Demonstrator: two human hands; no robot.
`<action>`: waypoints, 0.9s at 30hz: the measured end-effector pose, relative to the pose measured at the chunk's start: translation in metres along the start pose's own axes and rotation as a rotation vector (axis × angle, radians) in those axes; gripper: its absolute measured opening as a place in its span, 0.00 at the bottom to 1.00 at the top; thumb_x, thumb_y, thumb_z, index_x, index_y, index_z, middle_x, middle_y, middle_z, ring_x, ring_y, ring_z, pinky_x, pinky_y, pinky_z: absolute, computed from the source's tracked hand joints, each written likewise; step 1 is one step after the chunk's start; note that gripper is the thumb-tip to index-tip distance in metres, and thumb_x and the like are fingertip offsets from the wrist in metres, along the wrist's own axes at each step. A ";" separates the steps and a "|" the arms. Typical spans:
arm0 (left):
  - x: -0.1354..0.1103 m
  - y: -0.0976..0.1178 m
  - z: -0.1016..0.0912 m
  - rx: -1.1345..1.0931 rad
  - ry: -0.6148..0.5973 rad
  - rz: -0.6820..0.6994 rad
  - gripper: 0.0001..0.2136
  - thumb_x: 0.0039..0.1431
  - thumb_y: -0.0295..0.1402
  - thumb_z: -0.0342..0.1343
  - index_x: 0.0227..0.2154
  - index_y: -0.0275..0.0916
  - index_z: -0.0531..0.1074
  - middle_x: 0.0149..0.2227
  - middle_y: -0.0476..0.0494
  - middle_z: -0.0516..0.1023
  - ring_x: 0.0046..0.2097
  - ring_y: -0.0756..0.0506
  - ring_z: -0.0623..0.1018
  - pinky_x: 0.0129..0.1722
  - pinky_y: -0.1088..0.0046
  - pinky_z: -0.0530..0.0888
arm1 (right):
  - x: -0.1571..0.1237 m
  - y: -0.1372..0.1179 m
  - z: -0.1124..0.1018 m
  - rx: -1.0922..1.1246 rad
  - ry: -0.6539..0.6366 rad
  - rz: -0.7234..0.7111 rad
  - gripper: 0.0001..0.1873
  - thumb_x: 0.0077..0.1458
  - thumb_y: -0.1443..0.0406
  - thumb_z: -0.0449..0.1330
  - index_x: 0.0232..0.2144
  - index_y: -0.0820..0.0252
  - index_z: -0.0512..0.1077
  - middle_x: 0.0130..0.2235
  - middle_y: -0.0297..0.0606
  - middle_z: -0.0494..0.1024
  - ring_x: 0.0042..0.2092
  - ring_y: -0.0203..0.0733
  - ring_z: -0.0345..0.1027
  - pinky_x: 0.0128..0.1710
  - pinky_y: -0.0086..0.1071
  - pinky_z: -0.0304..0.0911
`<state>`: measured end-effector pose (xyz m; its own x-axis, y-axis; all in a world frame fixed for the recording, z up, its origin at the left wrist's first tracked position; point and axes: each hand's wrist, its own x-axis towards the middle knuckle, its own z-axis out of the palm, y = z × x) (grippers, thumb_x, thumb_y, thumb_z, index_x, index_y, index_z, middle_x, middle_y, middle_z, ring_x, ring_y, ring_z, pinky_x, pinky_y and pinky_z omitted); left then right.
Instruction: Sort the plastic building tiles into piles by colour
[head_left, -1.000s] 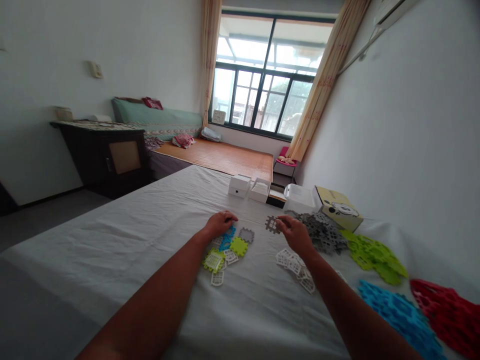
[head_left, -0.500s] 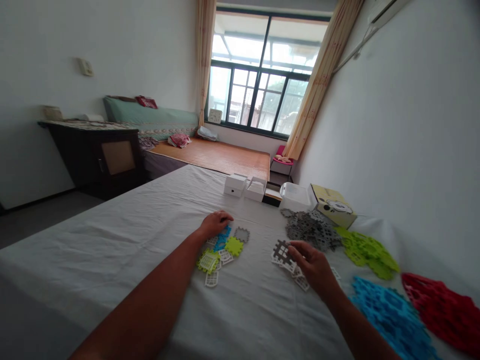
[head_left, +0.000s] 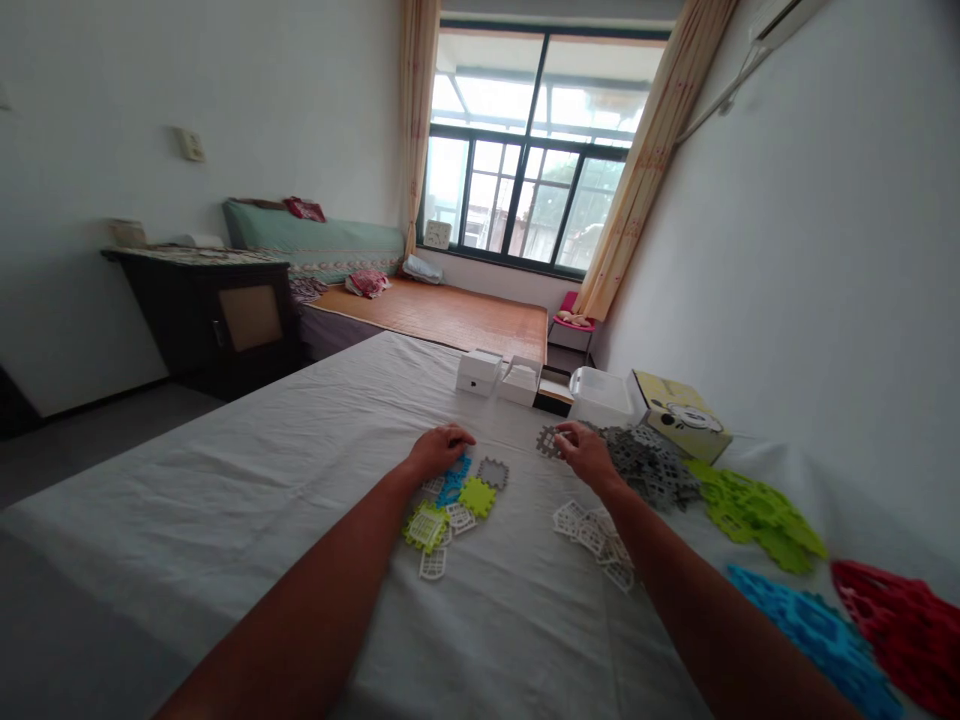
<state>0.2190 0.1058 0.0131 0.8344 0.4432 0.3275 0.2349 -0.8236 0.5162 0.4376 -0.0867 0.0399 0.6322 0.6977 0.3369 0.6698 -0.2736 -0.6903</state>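
My left hand (head_left: 441, 448) rests with curled fingers on a small cluster of joined tiles, a blue tile (head_left: 454, 478), a lime tile (head_left: 478, 495) and a grey tile (head_left: 493, 471). My right hand (head_left: 587, 452) pinches a dark grey grid tile (head_left: 548, 441) just left of the grey tile pile (head_left: 654, 462). Several white tiles (head_left: 596, 534) lie under my right forearm. A lime-and-white tile (head_left: 426, 525) lies nearer me.
The white sheet (head_left: 300, 470) covers the table. Lime (head_left: 757, 517), blue (head_left: 814, 635) and red (head_left: 904, 630) tile piles lie along the right. White boxes (head_left: 480, 370), a clear tub (head_left: 600, 397) and a yellow box (head_left: 679, 412) stand at the far edge.
My right hand went from the grey pile down to the white tiles, then back up to the pile's left edge, with a grey tile in it. My left hand stayed put.
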 end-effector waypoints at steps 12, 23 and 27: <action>0.000 0.002 -0.001 0.003 0.001 -0.002 0.12 0.52 0.29 0.49 0.36 0.43 0.75 0.39 0.51 0.76 0.39 0.49 0.73 0.41 0.78 0.67 | 0.011 0.009 -0.046 -0.186 0.022 -0.002 0.18 0.46 0.55 0.54 0.31 0.61 0.75 0.25 0.37 0.76 0.27 0.39 0.69 0.28 0.30 0.59; 0.001 0.002 0.000 0.007 -0.010 -0.024 0.11 0.51 0.30 0.50 0.36 0.44 0.75 0.39 0.51 0.75 0.39 0.49 0.73 0.40 0.77 0.67 | 0.014 0.036 -0.080 -0.428 0.291 0.045 0.20 0.49 0.60 0.50 0.40 0.66 0.71 0.39 0.48 0.75 0.37 0.45 0.69 0.38 0.36 0.60; 0.001 0.003 0.000 0.010 -0.004 -0.035 0.11 0.51 0.30 0.50 0.36 0.44 0.75 0.39 0.51 0.75 0.38 0.49 0.73 0.39 0.78 0.67 | -0.012 -0.004 -0.053 -0.295 0.139 -0.072 0.19 0.50 0.60 0.49 0.41 0.63 0.70 0.37 0.43 0.75 0.31 0.39 0.68 0.36 0.33 0.62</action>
<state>0.2206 0.1043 0.0150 0.8275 0.4706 0.3061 0.2689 -0.8109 0.5197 0.4482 -0.1289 0.0730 0.6126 0.6305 0.4767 0.7858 -0.4211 -0.4529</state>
